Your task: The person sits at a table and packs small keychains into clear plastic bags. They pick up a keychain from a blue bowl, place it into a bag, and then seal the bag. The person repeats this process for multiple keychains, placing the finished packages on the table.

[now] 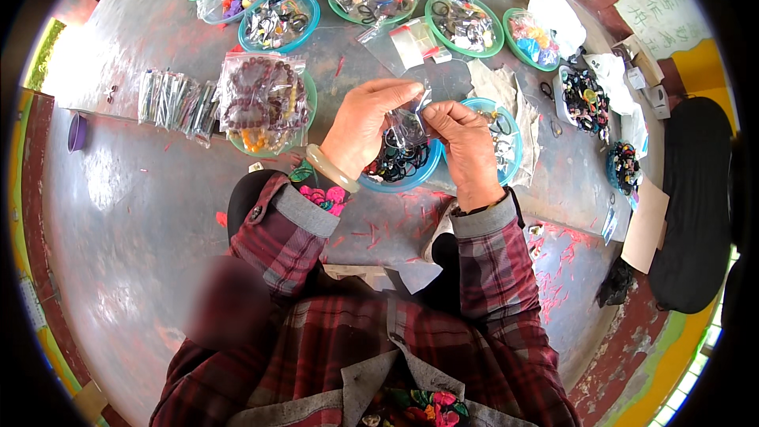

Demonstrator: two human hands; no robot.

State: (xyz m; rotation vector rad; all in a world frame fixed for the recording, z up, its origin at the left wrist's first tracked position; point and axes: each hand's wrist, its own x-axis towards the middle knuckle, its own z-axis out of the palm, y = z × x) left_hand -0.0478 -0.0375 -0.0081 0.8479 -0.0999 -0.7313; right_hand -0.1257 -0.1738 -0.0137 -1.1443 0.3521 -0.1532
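My left hand (357, 122), with a pale bangle on its wrist, pinches one side of a small clear plastic bag (409, 125). The fingers of my right hand (466, 146) are closed on the bag's other upper side. Something dark and thin shows through the plastic, too small to make out. Right below the bag stands a blue basket (411, 183) of black, cord-like bands with coloured bits, partly covered by my hands. Another blue basket (518, 146) with small bagged items is beside my right hand, on a crumpled pale cloth (528, 111).
Several green and blue baskets with bagged trinkets, such as one green basket (498, 32), line the far side. Bagged bead bracelets (265, 95) and a row of slim packets (175, 103) lie left. A white tub (565, 107) of dark bands and a cardboard piece (645, 225) are right.
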